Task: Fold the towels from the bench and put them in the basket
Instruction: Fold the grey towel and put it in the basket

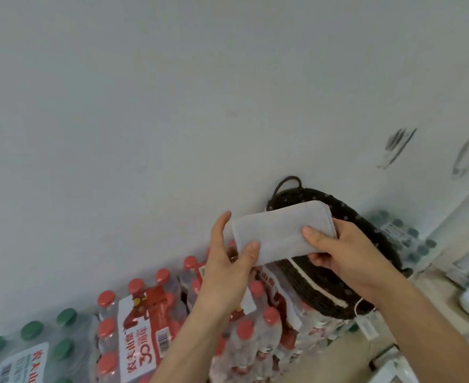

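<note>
**Folded towel held over basket, both hands engaged**

While the camera is tilted steeply, most of the view is a plain pale wall [172, 92], and all items sit along the lower edge. At the lower left corner stands a shrink-wrapped pack of green-capped bottles [31, 346]. Just beside it, to the right, are packs of red-capped bottles [145, 313] with red and white labels; these extend under the person's forearms.

The left hand [228, 261] is raised above the red-capped packs. Its thumb lies on the near face of a folded grey towel [280, 233] at the towel's left end, and its fingers stand up behind that end, so the hand pinches the towel there. The towel is folded into a compact oblong, held clear of any surface, and slopes upward to the right.

The right hand [346, 250] grips the towel's right end, thumb on the near face and fingers curled underneath. Directly behind and below the towel sits a dark woven basket [366, 225] with a loop handle at its upper left rim; it rests on top of bottle packs against the wall. A pale strip lies inside the basket; what it is cannot be told. Further bottles, blurred, show right of the basket. Two dark scuff marks [396, 146] mark the wall at upper right.
</note>
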Tool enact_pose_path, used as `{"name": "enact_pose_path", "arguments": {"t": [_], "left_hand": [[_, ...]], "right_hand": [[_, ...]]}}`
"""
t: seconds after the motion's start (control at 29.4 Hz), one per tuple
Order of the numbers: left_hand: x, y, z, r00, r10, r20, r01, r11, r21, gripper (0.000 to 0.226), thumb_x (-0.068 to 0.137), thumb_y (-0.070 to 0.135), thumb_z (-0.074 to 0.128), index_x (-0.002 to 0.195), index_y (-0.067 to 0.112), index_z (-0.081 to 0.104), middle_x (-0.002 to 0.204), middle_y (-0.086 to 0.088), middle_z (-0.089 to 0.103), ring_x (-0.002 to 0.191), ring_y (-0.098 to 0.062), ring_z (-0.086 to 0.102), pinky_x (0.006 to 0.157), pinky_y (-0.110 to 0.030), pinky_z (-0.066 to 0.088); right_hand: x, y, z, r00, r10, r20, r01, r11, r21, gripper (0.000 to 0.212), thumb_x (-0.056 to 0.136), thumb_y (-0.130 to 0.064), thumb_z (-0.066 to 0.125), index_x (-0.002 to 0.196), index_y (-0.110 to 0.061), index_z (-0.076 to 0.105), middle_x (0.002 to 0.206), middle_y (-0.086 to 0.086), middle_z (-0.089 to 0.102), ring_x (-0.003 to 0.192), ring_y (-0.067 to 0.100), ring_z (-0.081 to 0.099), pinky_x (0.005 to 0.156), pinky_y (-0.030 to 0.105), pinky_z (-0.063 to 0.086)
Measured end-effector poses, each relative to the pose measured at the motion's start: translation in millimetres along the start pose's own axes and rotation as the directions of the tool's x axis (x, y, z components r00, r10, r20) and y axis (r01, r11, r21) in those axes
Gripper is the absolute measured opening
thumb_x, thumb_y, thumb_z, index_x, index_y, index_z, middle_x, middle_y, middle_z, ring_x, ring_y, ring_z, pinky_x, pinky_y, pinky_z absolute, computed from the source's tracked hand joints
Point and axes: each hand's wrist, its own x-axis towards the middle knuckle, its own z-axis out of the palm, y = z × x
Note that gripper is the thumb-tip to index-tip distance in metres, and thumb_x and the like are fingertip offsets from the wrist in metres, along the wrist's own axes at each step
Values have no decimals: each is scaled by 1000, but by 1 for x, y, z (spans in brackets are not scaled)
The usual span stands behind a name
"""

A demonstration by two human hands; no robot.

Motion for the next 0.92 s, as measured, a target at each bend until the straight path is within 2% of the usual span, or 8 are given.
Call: {"name": "enact_pose_path", "arguments": {"t": [0.1, 0.2, 0.31, 0.44, 0.54, 0.68, 0.82, 0.92], "left_hand": [[28, 2, 62, 998, 2, 65, -9, 996, 94, 56, 96, 20, 54, 129, 58, 30, 90, -11, 69, 74, -17, 67, 69, -28, 58], [52, -11, 108, 997, -26, 78, -3, 936, 352, 41, 95, 26, 51, 117, 58, 38, 80, -13, 64, 66, -19, 65, 72, -39, 58], [68, -20, 132, 995, -61, 84, -7, 773, 635, 32, 95, 33, 47, 124, 48, 43, 78, 4, 64, 72, -15, 67, 77, -36, 54], [81, -20, 150, 989, -71, 129, -83, 453, 888, 48, 90, 39, 48, 136, 30, 38, 115, -4, 65, 105, -26, 61, 91, -37, 46], [83, -25, 158, 984, -112, 142, -113, 231, 966, 61, 84, 39, 55, 139, 27, 32, 121, -6, 60, 108, -30, 59, 87, -39, 46], [87, -30, 168, 984, -106, 142, -142, 6, 990, 49, 86, 19, 51, 132, 23, 37, 113, -7, 63, 102, -32, 62, 74, -36, 44], [90, -34, 172, 976, -151, 159, -182, -154, 971, 46, 87, 10, 50, 131, 21, 38, 107, -5, 66, 99, -31, 63, 69, -34, 41], [91, -35, 173, 968, -181, 172, -215, -251, 944, 36, 87, 19, 55, 122, 22, 47, 110, -6, 62, 104, -29, 56, 68, -35, 37]], "right_hand": [[27, 3, -67, 992, 112, -55, -104, 987, 123, 20, 90, -9, 61, 110, -5, 63, 83, 5, 67, 64, 14, 59, 58, 21, 55], [57, 21, -111, 963, 181, -198, -167, 982, 88, 33, 89, -8, 65, 118, -8, 51, 97, 16, 62, 60, 17, 59, 52, 24, 53], [82, 42, -127, 936, 227, -271, -255, 964, -73, 36, 87, -11, 65, 114, -13, 41, 93, 19, 60, 52, 19, 58, 50, 28, 52], [104, 58, -131, 937, 253, -239, -312, 917, -250, 28, 85, -12, 58, 107, -9, 40, 97, 18, 59, 53, 21, 61, 47, 27, 55], [116, 66, -134, 926, 333, -176, -371, 889, -269, 33, 87, -11, 55, 115, -7, 39, 106, 19, 57, 58, 22, 64, 49, 28, 55], [128, 75, -135, 911, 397, -113, -413, 865, -286, 34, 89, -5, 46, 122, -5, 39, 106, 15, 54, 66, 24, 65, 56, 33, 59], [134, 79, -133, 883, 461, -93, -469, 846, -256, 26, 88, -2, 41, 114, -3, 46, 94, 15, 56, 65, 23, 63, 60, 34, 60], [131, 81, -132, 868, 490, -79, -489, 819, -301, 12, 89, -1, 40, 94, -9, 48, 91, 14, 56, 62, 23, 63, 56, 33, 59]]}}
